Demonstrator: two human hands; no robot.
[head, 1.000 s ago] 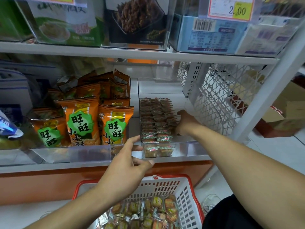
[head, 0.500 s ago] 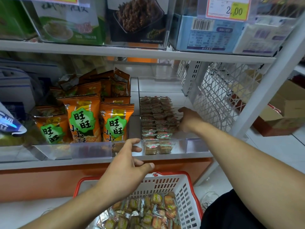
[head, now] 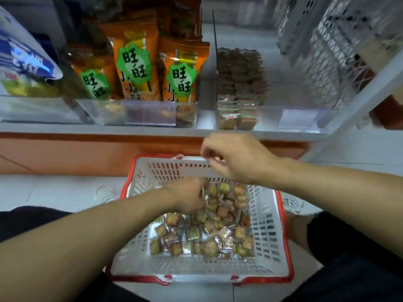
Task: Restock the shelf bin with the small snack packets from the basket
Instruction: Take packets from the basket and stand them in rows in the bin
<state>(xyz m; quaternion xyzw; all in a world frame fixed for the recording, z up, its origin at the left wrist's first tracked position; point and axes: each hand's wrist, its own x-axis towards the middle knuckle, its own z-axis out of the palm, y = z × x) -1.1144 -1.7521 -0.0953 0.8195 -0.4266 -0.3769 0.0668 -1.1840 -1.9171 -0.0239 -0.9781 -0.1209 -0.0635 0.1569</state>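
Left hand [head: 189, 196] digging into snack packets [head: 209, 227], grip unclear; right hand [head: 235, 158] curled, contents unclear; light, crinkly, slippery, best pinched at edges

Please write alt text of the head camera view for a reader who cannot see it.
A person's left hand reaches into a pile of small snack packets in a white basket with a red rim, while the right hand hovers above its far edge. Behind, a clear shelf bin holds rows of similar packets.

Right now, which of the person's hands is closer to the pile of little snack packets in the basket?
Left. The left hand is down among the snack packets in the basket; the right hand is above the basket's far rim.
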